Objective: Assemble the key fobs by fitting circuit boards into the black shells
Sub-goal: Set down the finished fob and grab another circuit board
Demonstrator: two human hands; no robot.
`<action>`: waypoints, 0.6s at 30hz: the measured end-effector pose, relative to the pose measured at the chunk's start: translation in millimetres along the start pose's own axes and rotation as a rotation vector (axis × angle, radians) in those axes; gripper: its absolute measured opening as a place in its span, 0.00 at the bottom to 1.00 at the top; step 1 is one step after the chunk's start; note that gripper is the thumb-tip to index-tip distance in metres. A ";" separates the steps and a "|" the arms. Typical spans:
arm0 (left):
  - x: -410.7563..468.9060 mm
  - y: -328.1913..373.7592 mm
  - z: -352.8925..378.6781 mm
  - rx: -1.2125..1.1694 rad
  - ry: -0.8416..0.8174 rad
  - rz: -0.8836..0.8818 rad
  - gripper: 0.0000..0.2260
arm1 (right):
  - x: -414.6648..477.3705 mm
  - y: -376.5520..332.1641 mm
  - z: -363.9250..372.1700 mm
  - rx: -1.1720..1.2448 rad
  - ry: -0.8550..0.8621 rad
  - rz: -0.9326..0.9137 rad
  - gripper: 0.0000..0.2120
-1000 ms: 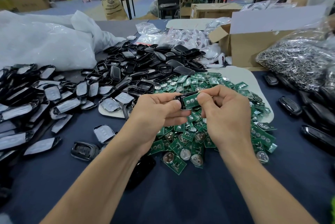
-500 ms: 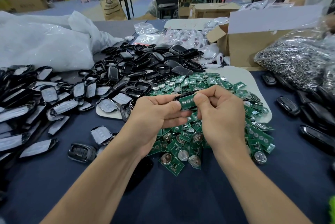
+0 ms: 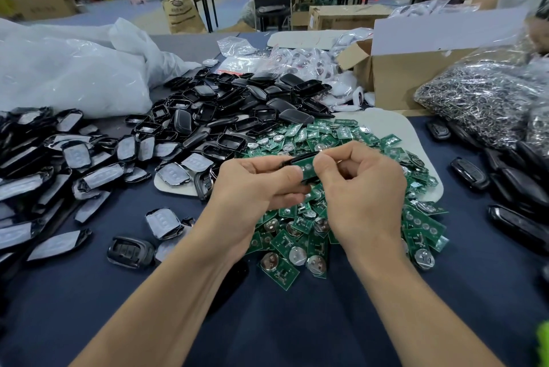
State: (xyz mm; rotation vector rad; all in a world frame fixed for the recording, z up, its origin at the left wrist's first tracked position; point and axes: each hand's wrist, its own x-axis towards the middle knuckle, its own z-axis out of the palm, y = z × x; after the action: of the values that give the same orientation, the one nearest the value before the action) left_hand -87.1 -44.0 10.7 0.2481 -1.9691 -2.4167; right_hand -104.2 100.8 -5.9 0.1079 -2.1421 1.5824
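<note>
The left hand (image 3: 258, 185) grips a black shell (image 3: 300, 158) above the pile of green boards (image 3: 300, 236). The right hand (image 3: 361, 188) pinches a circuit board (image 3: 306, 165) sitting in that shell, thumb pressed on it.

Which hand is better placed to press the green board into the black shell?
Probably right: the right hand pinches the green board; the left hand is busy gripping the black shell.
</note>
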 end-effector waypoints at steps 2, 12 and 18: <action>0.5 -2.0 0.9 0.016 0.049 0.023 0.09 | -2.9 -1.7 1.1 -0.022 0.004 -0.035 0.10; -0.8 1.4 2.1 -0.075 0.072 0.027 0.07 | -0.6 0.8 -1.6 -0.027 -0.053 0.077 0.05; -1.8 -3.4 2.6 0.471 0.150 0.205 0.05 | 8.2 3.8 -3.5 0.154 -0.193 0.123 0.12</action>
State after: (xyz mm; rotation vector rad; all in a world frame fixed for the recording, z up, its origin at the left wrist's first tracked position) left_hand -85.3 -40.6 8.1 0.2106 -2.3304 -1.7372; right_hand -111.6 107.1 -5.0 0.1896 -2.2044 1.8762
